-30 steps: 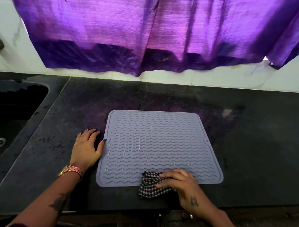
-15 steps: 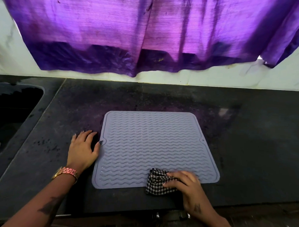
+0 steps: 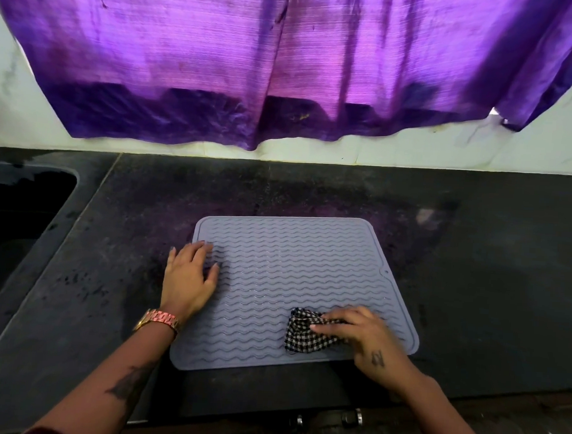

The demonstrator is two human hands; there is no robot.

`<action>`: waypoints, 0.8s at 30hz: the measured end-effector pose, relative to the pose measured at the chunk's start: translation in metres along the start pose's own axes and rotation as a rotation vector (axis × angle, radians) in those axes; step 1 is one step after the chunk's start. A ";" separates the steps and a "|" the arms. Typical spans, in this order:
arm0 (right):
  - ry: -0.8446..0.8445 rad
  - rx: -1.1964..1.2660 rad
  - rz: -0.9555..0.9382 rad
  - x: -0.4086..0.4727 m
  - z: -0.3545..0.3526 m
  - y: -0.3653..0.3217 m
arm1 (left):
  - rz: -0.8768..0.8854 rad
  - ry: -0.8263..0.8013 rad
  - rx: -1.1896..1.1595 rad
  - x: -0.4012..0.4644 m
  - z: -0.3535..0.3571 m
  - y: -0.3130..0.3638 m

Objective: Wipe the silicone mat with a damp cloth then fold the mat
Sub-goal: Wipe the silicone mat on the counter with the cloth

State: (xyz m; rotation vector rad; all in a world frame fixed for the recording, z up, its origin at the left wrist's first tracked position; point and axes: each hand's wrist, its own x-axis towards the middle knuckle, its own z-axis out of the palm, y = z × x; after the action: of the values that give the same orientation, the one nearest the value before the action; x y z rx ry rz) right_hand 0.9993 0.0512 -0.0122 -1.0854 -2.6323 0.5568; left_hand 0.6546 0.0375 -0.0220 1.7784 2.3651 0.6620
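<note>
Silicone mat (image 3: 295,283), grey-blue with wavy ribs, lies flat on the dark surface (image 3: 471,290), its near edge close to the surface's front edge, roughly mid-width, well clear of the back edge.

Nearest: right hand (image 3: 361,338) on the mat's near-right corner, fingers curled over a bunched black-and-white check cloth (image 3: 305,335), pressing it into the ribs. Cloth is soft and limp and looks light; I can't confirm it's damp from this view. It should drag into the rib grooves rather than skate.

Next out: left hand (image 3: 190,278) on the mat's left edge, fingers spread and flat, holding nothing, palm half on the mat and half on the surface. Reads as an anchor against wipe drag. Gold-pink bracelet (image 3: 157,321) on that wrist.

Handling judgement: mat is thin, floppy and light, and probably grips a dry surface, less so a wet one. It won't hold shape if lifted by one corner. For the fold, pinch both corners of one edge, near or far, and lay it over. The small tab hole on the right edge (image 3: 385,272) marks the mid-line, a likely crease guide.

Stage: wiping only, near strip; far half looks untouched. Fold not yet begun.

Far: sink (image 3: 26,212) at the surface's left end, purple curtain (image 3: 284,69) above the back edge.
</note>
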 end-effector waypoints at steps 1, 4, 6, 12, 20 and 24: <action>0.021 0.001 0.000 0.005 -0.002 0.002 | 0.009 -0.002 -0.005 0.002 0.001 0.003; 0.064 -0.017 0.035 0.021 0.002 0.001 | 0.032 -0.003 -0.011 0.009 0.003 0.013; 0.066 -0.058 0.067 0.025 0.011 0.000 | 0.043 -0.015 -0.020 0.009 0.006 0.017; 0.002 0.003 0.094 0.035 0.005 0.006 | 0.066 -0.050 -0.026 0.003 0.018 0.011; 0.048 -0.112 0.124 0.070 -0.001 0.009 | 0.041 -0.041 -0.020 0.005 0.018 0.014; -0.073 -0.091 0.104 0.082 -0.007 0.019 | 0.041 -0.043 -0.013 0.005 0.018 0.014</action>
State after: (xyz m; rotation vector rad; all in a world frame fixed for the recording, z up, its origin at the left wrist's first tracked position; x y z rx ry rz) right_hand 0.9566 0.1240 -0.0083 -1.2578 -2.6996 0.5114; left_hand 0.6716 0.0501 -0.0320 1.8213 2.2978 0.6365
